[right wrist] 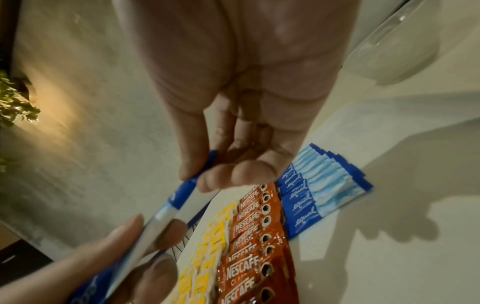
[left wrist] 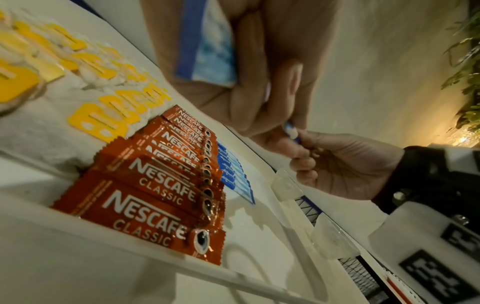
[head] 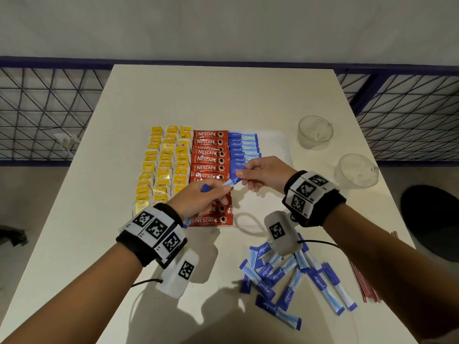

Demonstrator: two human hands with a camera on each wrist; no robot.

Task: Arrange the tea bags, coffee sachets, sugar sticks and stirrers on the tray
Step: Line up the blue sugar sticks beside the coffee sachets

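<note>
On the white tray (head: 273, 140) lie columns of yellow tea bags (head: 164, 167), red coffee sachets (head: 208, 160) and blue sugar sticks (head: 242, 147). Above the sachets my left hand (head: 211, 192) grips a few blue sugar sticks (left wrist: 207, 41). My right hand (head: 242, 173) pinches the far end of one sugar stick (head: 233, 182) that the left hand's fingers also hold. The right wrist view shows this sugar stick (right wrist: 182, 195) stretched between my right fingertips (right wrist: 221, 179) and the left fingers (right wrist: 122, 232).
A loose pile of sugar sticks (head: 293, 276) lies on the table near my right forearm. Red stirrers (head: 365, 281) lie at the table's right edge. Two glass cups (head: 315, 131) (head: 356, 173) stand right of the tray.
</note>
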